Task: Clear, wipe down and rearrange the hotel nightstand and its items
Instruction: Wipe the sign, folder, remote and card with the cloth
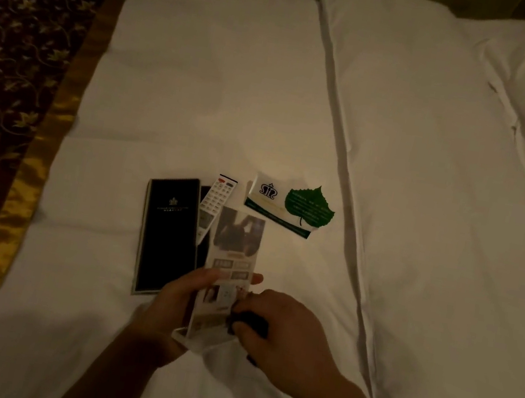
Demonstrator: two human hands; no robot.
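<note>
White bedding (203,84) in dim light carries, from left to right, a black folder (170,235), a white remote (215,204) just beside it, a clear leaflet stand (234,256), and a white card (266,196) with a green leaf card (308,205) on top. The left hand (185,300) grips the stand from its left side. The right hand (290,337), against the stand's lower right edge, curls its fingers round a small dark object (250,323) that cannot be identified.

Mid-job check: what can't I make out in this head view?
All in the head view:
1. The dark object in the right hand: curled fingers hide most of it; unidentifiable.
2. Print on the sign stand held by the left hand: blurred, dim.
3. The dark item under the remote, beside the black folder: mostly covered.
4. The nightstand: outside the frame.
</note>
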